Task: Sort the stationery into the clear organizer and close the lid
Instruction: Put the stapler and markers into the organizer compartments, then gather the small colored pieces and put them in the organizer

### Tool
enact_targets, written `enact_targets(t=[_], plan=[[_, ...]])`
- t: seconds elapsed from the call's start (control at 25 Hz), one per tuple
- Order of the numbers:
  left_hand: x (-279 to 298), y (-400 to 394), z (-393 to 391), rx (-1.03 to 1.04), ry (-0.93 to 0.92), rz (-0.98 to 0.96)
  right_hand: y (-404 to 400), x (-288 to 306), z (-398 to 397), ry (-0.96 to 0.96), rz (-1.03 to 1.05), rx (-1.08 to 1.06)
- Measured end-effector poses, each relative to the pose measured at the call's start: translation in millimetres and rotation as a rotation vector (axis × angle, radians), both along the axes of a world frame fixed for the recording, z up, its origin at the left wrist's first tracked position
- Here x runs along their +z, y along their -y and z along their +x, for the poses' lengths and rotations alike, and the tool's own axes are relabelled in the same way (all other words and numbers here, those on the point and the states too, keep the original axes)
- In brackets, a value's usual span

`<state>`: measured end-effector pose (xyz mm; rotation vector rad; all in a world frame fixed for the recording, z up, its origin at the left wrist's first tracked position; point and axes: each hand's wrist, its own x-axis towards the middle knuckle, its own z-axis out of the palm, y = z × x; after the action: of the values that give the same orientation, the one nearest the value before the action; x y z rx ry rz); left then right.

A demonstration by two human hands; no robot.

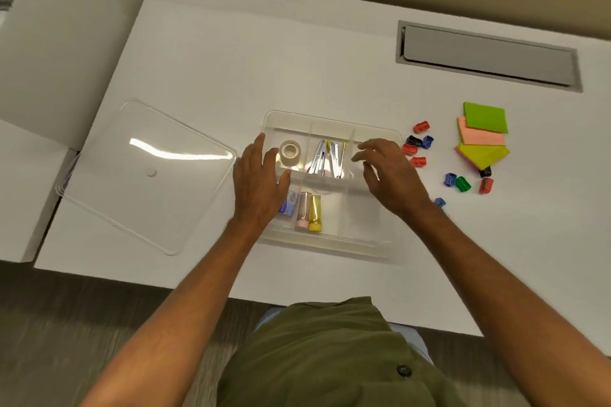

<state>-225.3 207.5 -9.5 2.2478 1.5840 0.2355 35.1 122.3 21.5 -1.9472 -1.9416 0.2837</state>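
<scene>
No writing is legible on anything, while the clear organizer (330, 122) on the white desk (297, 59) holds one tape roll (290, 152), three tubes (309, 210) and some metal clips (327, 160), its lid (145, 175) lying left, ten sharpeners (421, 126) and three sticky-note pads (482, 132) right, both the left hand (259, 188) and right hand (390, 175) spread open and empty above it.

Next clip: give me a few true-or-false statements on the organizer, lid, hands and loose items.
1. The clear plastic lid is closed on the clear compartmented organizer. False: it lies on the white table, left of the organizer.
2. A beige roll of tape sits in a far compartment. True.
3. The small coloured pencil sharpeners are inside the organizer. False: they lie loose to its right.
4. The left hand and right hand hold nothing. True.
</scene>
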Motion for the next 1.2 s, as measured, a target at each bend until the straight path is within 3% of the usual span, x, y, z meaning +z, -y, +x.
enact_targets(t=[0.24,0.4,0.56,0.68,0.92,1.2], plan=[[15,20,53,-0.041,0.02,0.099,66,-5,62,-0.085,0.022,-0.342],[31,47,125,-0.223,0.087,0.101,109,-11,108,-0.2,0.01,-0.602],[39,66,198,-0.451,0.229,0.064,138,-21,158,-0.285,-0.152,-0.868],[35,66,250,-0.505,0.303,-0.043,144,-31,186,-0.369,-0.259,-0.876],[13,44,316,-0.389,-0.171,-0.187,119,-43,211,-0.289,-0.441,-0.831],[1,25,341,-0.334,-0.277,-0.309,103,-51,212,-0.22,-0.382,-0.707]])
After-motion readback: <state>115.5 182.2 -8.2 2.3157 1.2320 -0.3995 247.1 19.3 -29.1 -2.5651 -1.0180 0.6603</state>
